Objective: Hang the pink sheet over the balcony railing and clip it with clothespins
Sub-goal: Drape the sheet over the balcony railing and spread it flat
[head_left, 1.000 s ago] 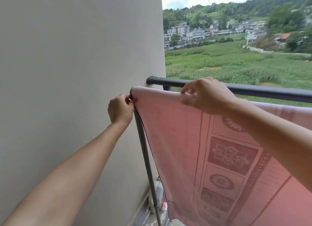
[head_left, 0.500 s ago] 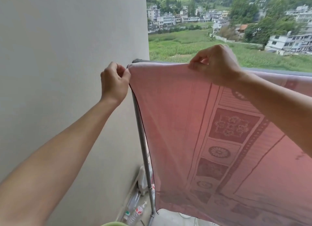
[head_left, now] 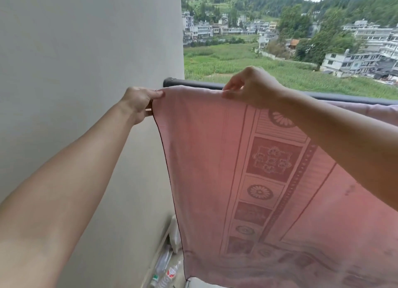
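The pink sheet [head_left: 215, 158], patterned with darker floral panels, hangs in front of me. Its top edge is stretched between my hands just below the dark balcony railing [head_left: 193, 85]. My left hand [head_left: 140, 101] pinches the sheet's top left corner near the wall. My right hand [head_left: 252, 87] grips the top edge further right, close in front of the rail. The sheet's lower part hides the railing's posts. More pink cloth [head_left: 370, 111] lies along the rail at the far right. No clothespins are visible.
A plain grey wall [head_left: 86, 51] fills the left side and meets the railing's end. Plastic bottles [head_left: 168, 274] and a white object lie on the floor at the wall's foot. Beyond the rail are fields and buildings.
The sheet's top edge had risen to cover the rail, and now sits lower so the rail shows again. The left hand has changed its grip on the corner. The view shifted.
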Action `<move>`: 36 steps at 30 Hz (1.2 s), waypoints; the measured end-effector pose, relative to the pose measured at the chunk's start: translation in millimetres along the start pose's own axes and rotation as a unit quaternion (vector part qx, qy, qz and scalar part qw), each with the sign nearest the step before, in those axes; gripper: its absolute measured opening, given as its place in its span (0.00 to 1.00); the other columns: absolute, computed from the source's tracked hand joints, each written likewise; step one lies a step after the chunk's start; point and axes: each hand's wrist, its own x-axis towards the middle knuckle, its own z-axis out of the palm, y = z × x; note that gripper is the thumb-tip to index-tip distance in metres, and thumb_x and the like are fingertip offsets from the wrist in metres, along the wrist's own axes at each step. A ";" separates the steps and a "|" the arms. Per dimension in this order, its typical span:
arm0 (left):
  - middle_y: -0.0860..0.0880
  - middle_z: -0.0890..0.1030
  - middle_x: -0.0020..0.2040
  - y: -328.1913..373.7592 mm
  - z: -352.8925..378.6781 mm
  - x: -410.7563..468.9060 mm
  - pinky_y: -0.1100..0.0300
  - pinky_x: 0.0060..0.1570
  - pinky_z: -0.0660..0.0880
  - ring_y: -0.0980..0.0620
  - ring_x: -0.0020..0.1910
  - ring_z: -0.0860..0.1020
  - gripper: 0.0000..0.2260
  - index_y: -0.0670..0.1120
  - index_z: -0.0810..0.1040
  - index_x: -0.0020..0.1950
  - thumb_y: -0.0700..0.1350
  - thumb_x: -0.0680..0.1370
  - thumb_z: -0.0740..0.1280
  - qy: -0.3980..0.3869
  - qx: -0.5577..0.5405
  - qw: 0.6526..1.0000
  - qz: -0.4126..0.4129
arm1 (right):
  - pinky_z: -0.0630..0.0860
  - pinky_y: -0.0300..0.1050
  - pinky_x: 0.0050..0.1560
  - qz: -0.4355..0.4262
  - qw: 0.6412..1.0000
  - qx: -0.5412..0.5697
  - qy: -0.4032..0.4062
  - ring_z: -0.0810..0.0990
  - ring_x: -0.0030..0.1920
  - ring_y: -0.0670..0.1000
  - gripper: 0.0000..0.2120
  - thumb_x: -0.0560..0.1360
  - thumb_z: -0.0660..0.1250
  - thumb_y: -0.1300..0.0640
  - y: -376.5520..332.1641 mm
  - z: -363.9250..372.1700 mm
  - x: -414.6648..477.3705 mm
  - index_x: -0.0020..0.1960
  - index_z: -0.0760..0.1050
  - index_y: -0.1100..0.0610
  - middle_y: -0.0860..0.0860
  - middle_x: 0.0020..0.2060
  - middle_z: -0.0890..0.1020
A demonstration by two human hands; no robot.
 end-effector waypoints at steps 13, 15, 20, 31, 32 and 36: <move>0.47 0.79 0.34 12.3 7.4 23.6 0.56 0.41 0.74 0.50 0.34 0.76 0.08 0.45 0.81 0.38 0.32 0.71 0.71 0.127 -0.092 0.980 0.122 | 0.82 0.48 0.43 -0.011 0.997 -0.027 0.067 0.83 0.41 0.50 0.10 0.75 0.70 0.46 -2.3 8.8 22.3 0.46 0.85 0.51 0.49 0.42 0.86; 0.48 0.79 0.36 17.5 10.9 27.7 0.57 0.40 0.73 0.51 0.35 0.76 0.06 0.45 0.80 0.42 0.34 0.72 0.71 0.138 -0.086 0.976 0.144 | 0.82 0.50 0.43 0.008 0.998 -0.007 0.062 0.83 0.41 0.50 0.10 0.76 0.70 0.48 -0.8 6.9 37.7 0.47 0.85 0.53 0.50 0.43 0.86; 0.50 0.80 0.44 -3.8 2.0 16.9 0.61 0.42 0.73 0.52 0.44 0.78 0.13 0.48 0.80 0.47 0.57 0.72 0.70 -0.106 -0.047 0.991 0.070 | 0.76 0.42 0.41 -0.008 0.999 -0.053 0.005 0.80 0.45 0.50 0.21 0.76 0.61 0.35 12.4 21.1 28.4 0.60 0.79 0.47 0.49 0.51 0.83; 0.50 0.81 0.37 -34.6 -0.3 58.7 0.62 0.40 0.76 0.54 0.37 0.79 0.04 0.42 0.79 0.42 0.39 0.77 0.69 -0.004 -0.140 0.988 0.069 | 0.63 0.38 0.31 -0.073 0.985 -0.157 0.019 0.77 0.38 0.51 0.23 0.78 0.56 0.34 26.9 39.5 33.9 0.58 0.77 0.51 0.47 0.40 0.79; 0.50 0.79 0.37 -37.0 3.3 64.6 0.62 0.37 0.74 0.55 0.36 0.76 0.07 0.44 0.78 0.39 0.40 0.77 0.69 0.024 -0.143 0.987 0.074 | 0.62 0.37 0.31 -0.074 0.985 -0.153 0.024 0.75 0.38 0.50 0.23 0.78 0.57 0.34 30.6 37.5 32.2 0.60 0.76 0.50 0.46 0.40 0.77; 0.52 0.68 0.33 -49.5 23.0 87.4 0.62 0.30 0.64 0.55 0.32 0.65 0.16 0.49 0.68 0.32 0.48 0.78 0.68 0.136 -0.058 0.982 0.119 | 0.62 0.35 0.31 -0.058 0.985 -0.154 0.059 0.76 0.37 0.49 0.23 0.77 0.57 0.34 54.8 28.7 21.7 0.59 0.79 0.48 0.45 0.40 0.81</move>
